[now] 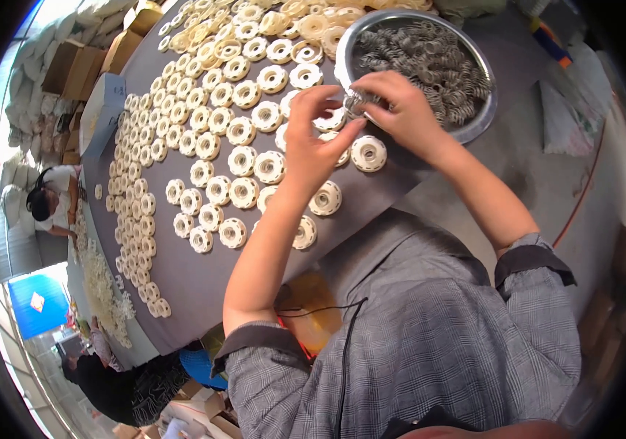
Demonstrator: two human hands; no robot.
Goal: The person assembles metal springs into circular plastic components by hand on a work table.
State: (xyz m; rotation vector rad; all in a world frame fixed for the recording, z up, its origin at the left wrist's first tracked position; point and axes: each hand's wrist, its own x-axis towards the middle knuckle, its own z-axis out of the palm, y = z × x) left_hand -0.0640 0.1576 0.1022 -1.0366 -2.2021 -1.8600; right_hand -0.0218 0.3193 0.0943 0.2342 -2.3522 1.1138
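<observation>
Packed rings: well to the left of your grip, small white rings (146,224) crowd together on the grey table (174,282), many touching; a wide sweep of your arm could shove them over one another
Spaced rings: lower left of your grip, larger rings (243,194) lie around and under your left forearm (265,245), some with coils in their middles; if that arm dips, one could slide, and those by the near edge could drop
Left hand: your left hand (317,135) curves half open beside the spring, thumb and fingertips apart; I cannot tell whether they press on it
Spring: the small grey spring (352,104) sits between your hands, blurred; I cannot tell if it is one or several hooked together, and if hooked, a tug could fling one away
Nearest ring: just below your grip, one ring (368,154) could be knocked by a low right wrist
Right hand: your right hand (401,110) appears pinched on the spring; a sideways squeeze could make it skip out
Bowl: just right of and beyond your grip, the metal bowl (345,53) holds heaped springs (437,62); snagged coils could spill over its rim
</observation>
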